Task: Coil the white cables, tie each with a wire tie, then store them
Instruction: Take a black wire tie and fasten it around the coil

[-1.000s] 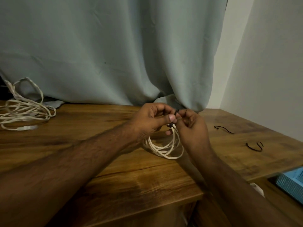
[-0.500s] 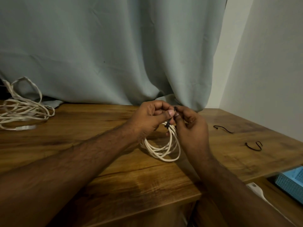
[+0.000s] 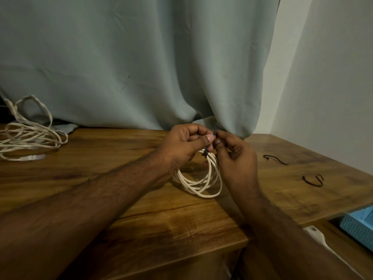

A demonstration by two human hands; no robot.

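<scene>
**Black tie pinched above a white coil**

On the wooden surface (image 3: 101, 178) a loose pile of cable (image 3: 28, 142) lies far left. Near the middle, the coiled white cable (image 3: 198, 181) hangs below both hands, its lower loops on the wood. The left hand (image 3: 181, 148) and right hand (image 3: 236, 158) meet fingertip to fingertip, fingers curled, pinching the black wire tie (image 3: 207, 151) wrapped round the coil's top. Two spare ties (image 3: 275, 159) lie to the right.
</scene>
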